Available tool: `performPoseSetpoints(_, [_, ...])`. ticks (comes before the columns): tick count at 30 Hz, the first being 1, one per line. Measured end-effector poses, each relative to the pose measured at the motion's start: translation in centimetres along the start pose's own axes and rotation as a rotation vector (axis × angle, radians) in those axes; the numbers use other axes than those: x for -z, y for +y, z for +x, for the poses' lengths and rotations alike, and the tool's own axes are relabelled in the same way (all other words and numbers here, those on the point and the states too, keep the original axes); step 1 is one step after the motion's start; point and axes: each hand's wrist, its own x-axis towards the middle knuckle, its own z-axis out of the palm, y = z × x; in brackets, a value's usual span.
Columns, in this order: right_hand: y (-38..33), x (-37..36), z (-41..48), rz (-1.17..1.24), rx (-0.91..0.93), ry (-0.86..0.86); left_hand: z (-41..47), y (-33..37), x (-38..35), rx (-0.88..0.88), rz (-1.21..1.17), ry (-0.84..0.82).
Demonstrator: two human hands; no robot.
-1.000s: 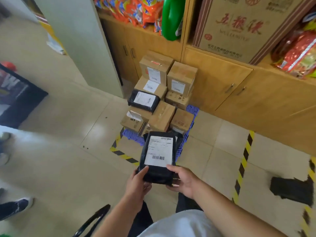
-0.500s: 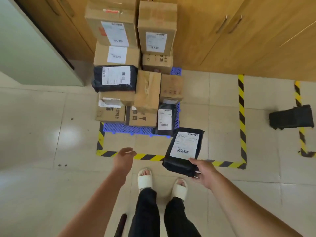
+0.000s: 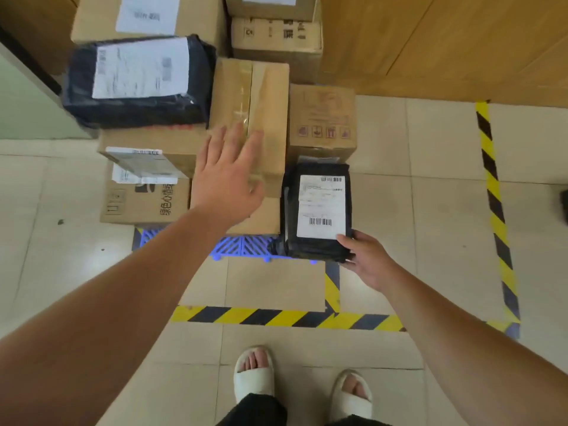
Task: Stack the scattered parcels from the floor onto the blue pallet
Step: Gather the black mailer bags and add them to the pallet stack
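Sitting on the blue plastic slatted pallet (image 3: 242,245) is a pile of brown cardboard boxes (image 3: 250,96). At its front right corner there's the flat black plastic mailer (image 3: 316,244) with a white label. The right hand (image 3: 368,262) pinches its near edge, and the left hand (image 3: 227,182) is spread open over the boxes.

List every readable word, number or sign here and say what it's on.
"绿色心情": printed sideways on the low brown cardboard box, front left.
White label on the small black plastic parcel gripped by the right hand: barcodes, print too small to read.
White label on the large black plastic parcel: too blurred to read.
Handling pictograms on the square brown cardboard box behind the small parcel: no legible words.
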Motion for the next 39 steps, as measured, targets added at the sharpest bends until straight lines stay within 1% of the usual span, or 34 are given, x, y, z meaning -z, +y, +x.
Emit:
performPoseSetpoints(2, [0.6, -0.3, 2.9, -0.022, 0.024, -0.037, 0.4, -0.6, -2.2, -0.002, 0.036, 0.031])
performPoseSetpoints(6, [2.2, -1.2, 6.1, -0.108, 0.03, -0.063, 0.1, -0.8, -4.6, 0.005, 0.03, 0.202])
performPoseSetpoints(9, [2.6, -1.7, 6.4, -0.143, 0.004, -0.041, 0.0, -0.9, -4.8, -0.006, 0.026, 0.204])
performPoseSetpoints(11, [2.2, -2.1, 5.7, -0.218, -0.013, -0.047, -0.1, -1.0, -4.6, -0.01, 0.038, 0.164])
performPoseSetpoints(13, [1.3, -2.0, 4.5, -0.293, -0.007, -0.015, 0.1, -1.0, -3.6, -0.017, 0.064, 0.053])
performPoseSetpoints(15, [0.1, -1.6, 2.6, -0.369, 0.031, 0.089, 0.2, -0.8, -2.1, -0.008, 0.091, -0.066])
performPoseSetpoints(17, [-0.8, -0.9, -0.3, -0.396, 0.035, 0.185, -1.3, -0.3, 0.0, 0.04, 0.117, -0.107])
performPoseSetpoints(18, [-1.3, -0.3, -2.4, -0.389, 0.029, 0.206, -2.5, 0.4, 1.0, 0.07, 0.109, -0.109])
performPoseSetpoints(20, [-2.0, 1.7, -7.3, -0.362, -0.03, 0.209, -6.1, 2.7, 3.1, 0.174, 0.013, -0.156])
performPoseSetpoints(22, [-2.7, 4.4, -13.3, -0.356, -0.096, 0.229, -10.8, 5.7, 5.3, 0.346, -0.159, -0.307])
performPoseSetpoints(24, [-3.3, 7.5, -20.4, -0.348, -0.148, 0.268, -15.9, 9.6, 8.7, 0.563, -0.393, -0.479])
performPoseSetpoints(25, [-3.3, 8.9, -23.9, -0.358, -0.168, 0.279, -18.3, 11.7, 10.5, 0.672, -0.521, -0.539])
performPoseSetpoints(27, [-3.9, 11.5, -31.3, -0.364, -0.197, 0.278, -22.6, 16.4, 14.6, 0.828, -0.728, -0.604])
performPoseSetpoints(29, [-4.7, 13.7, -37.8, -0.309, -0.21, 0.262, -25.3, 20.4, 18.9, 0.897, -0.837, -0.647])
performPoseSetpoints(30, [-5.3, 14.8, -40.4, -0.259, -0.213, 0.269, -26.0, 22.3, 21.0, 0.887, -0.867, -0.669])
performPoseSetpoints(32, [-6.8, 16.9, -44.9, -0.087, -0.225, 0.301, -26.7, 25.8, 24.8, 0.807, -0.9, -0.707])
performPoseSetpoints(35, [-8.9, 20.4, -49.4, 0.209, -0.229, 0.352, -25.2, 30.2, 30.1, 0.75, -0.955, -0.662])
performPoseSetpoints(37, [-10.1, 22.8, -51.6, 0.352, -0.183, 0.299, -23.3, 32.9, 32.6, 0.712, -0.999, -0.617])
performPoseSetpoints(39, [-11.0, 25.1, -53.5, 0.421, -0.088, 0.263, -21.4, 35.3, 34.1, 0.659, -1.028, -0.597])
